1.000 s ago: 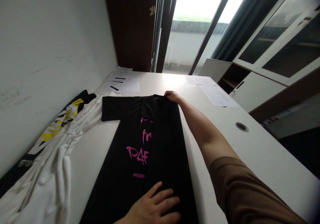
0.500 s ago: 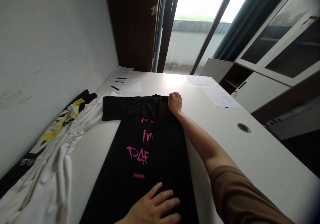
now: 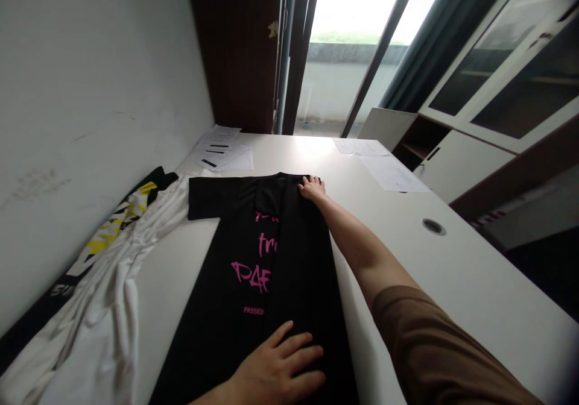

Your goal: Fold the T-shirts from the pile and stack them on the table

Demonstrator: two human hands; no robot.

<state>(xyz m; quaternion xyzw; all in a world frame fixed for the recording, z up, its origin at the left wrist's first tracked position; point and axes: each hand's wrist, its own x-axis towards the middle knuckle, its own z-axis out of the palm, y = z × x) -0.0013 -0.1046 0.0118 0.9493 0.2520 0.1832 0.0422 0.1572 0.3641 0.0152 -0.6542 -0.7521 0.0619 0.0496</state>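
Note:
A black T-shirt (image 3: 301,260) with pink lettering lies on the white table, its right side folded inward over part of the print. One short sleeve (image 3: 212,197) sticks out to the left. My left hand (image 3: 275,366) rests on the lower part of the shirt, fingers spread and pointing right. At the folded top right corner, by the shoulder, my right hand (image 3: 313,188) lies on the fabric with its fingers stretched out. Neither hand grips anything that I can see.
Left of the shirt, against the wall, lie a white garment (image 3: 108,296) and a black one with a yellow pattern (image 3: 108,227). Papers (image 3: 226,149) sit at the far left corner, more sheets (image 3: 384,167) at the far right. A round cable hole (image 3: 433,226) is set in the table (image 3: 452,290).
My right hand has shifted slightly left at the shirt's top corner, its fingers now flatter on the cloth. My left hand stays on the lower part. The view has moved a little.

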